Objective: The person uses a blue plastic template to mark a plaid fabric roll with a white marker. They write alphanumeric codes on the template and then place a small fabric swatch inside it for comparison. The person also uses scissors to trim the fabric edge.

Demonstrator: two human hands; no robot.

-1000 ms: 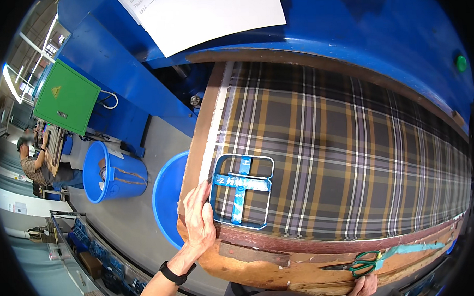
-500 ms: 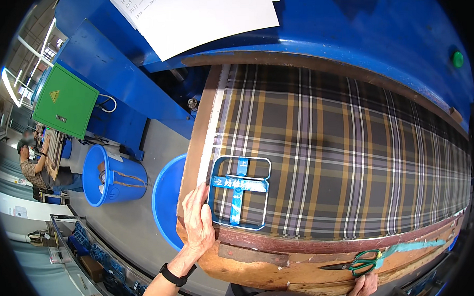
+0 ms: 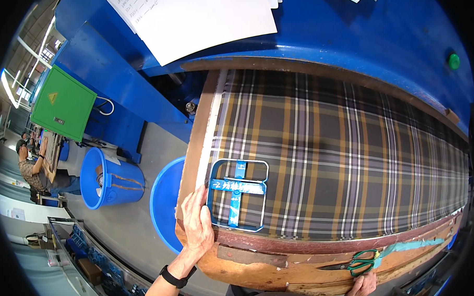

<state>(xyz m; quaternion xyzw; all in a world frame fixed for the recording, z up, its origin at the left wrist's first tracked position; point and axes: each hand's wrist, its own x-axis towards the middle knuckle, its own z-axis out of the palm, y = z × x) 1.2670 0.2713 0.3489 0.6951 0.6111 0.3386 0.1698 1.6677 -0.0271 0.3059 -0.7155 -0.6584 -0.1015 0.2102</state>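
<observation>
In the head view, a blue frame (image 3: pixel 235 189) with crossed inner strips lies on the plaid cloth (image 3: pixel 326 160), close to the near left corner of the bench (image 3: pixel 241 270). Its sides run roughly with the stripes, probably so that it sits square to the pattern, and it stands just beside the pale strip (image 3: pixel 209 128) along the left edge, perhaps to spare cloth. The green-handled scissors (image 3: pixel 361 263) rest on the wooden front edge, clear of the cloth, presumably to stay within reach.

The left hand (image 3: pixel 198 222) is loosely open over the bench's left edge, fingers nearly straight and together, the fingertips and thumb at the frame's left side; it seems to steady the frame rather than grip it. The right hand (image 3: pixel 362 287) is at the front edge, just below the scissors. Its fingers are partly hidden, so whether it holds anything cannot be told.
</observation>
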